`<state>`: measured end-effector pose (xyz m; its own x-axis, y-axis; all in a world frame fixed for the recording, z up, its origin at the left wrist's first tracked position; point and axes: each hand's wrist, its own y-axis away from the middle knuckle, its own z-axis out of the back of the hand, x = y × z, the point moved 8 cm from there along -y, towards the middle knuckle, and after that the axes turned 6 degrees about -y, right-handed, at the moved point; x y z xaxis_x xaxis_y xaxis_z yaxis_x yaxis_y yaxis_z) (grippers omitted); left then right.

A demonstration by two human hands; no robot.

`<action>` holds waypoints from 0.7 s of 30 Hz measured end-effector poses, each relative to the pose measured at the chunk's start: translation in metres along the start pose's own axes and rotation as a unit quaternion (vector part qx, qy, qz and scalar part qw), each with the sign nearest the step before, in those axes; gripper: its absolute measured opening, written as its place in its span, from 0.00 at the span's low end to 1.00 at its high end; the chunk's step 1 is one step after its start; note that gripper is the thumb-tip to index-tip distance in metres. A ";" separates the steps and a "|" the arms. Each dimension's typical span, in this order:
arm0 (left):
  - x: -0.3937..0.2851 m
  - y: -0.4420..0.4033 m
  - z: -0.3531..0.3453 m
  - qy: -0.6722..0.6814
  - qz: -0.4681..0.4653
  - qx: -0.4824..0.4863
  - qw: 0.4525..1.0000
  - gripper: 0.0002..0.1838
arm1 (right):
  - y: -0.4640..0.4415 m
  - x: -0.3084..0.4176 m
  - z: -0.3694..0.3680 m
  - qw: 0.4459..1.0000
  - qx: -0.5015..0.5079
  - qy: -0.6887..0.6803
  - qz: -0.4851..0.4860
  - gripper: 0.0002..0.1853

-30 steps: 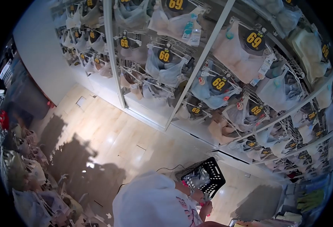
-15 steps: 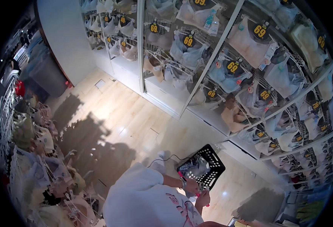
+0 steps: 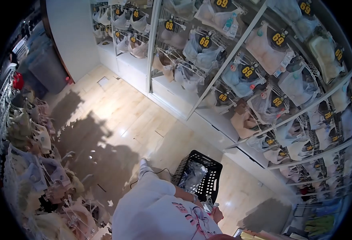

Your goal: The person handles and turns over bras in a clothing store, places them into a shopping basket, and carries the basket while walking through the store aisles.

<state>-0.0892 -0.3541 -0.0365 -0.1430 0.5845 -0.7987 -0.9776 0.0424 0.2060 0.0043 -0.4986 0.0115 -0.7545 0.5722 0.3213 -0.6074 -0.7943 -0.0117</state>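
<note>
My left hand (image 3: 199, 203), with a bracelet at its wrist, is low in the view, its fingers mostly hidden by my white shirt (image 3: 152, 212) and a small pale, shiny thing (image 3: 210, 205). To its right, my right hand (image 3: 217, 215) is closed next to that pale thing; what it grips is too small to tell. A black perforated basket (image 3: 214, 178) stands on the floor just beyond my hands. Inside it lie clear plastic packages (image 3: 195, 176) with greyish contents.
Racks of hanging bras (image 3: 204, 52) with price tags line the wall ahead and right. Another rack of bras (image 3: 52, 176) stands close at left. A dark cord (image 3: 164, 171) runs by the basket. A grey bin (image 3: 48, 70) is at the far left.
The basket now shows further left and more upright as my view shifts. My hands have drawn lower toward my shirt, and the left hand is more covered. The pink piece by them shows less.
</note>
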 end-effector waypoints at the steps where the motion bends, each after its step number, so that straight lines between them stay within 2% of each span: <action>1: 0.002 0.000 0.002 0.001 0.001 -0.002 1.000 0.33 | -0.002 0.003 0.003 1.000 0.001 -0.010 0.012 0.18; 9: 0.016 0.007 0.021 0.014 0.007 -0.015 1.000 0.33 | -0.033 0.006 0.010 0.996 0.026 0.047 0.078 0.12; 16: 0.033 0.010 0.041 0.033 0.029 -0.046 0.998 0.33 | -0.098 0.020 0.002 0.981 0.054 0.026 0.184 0.13; 21: 0.047 0.017 0.057 0.047 0.044 -0.074 0.995 0.33 | -0.133 0.052 -0.008 0.974 0.083 0.001 0.212 0.13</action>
<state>-0.1040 -0.2798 -0.0386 -0.2357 0.5021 -0.8321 -0.9718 -0.1292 0.1973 0.0438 -0.3613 0.0226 -0.9296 0.1853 0.3185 -0.1923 -0.9813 0.0097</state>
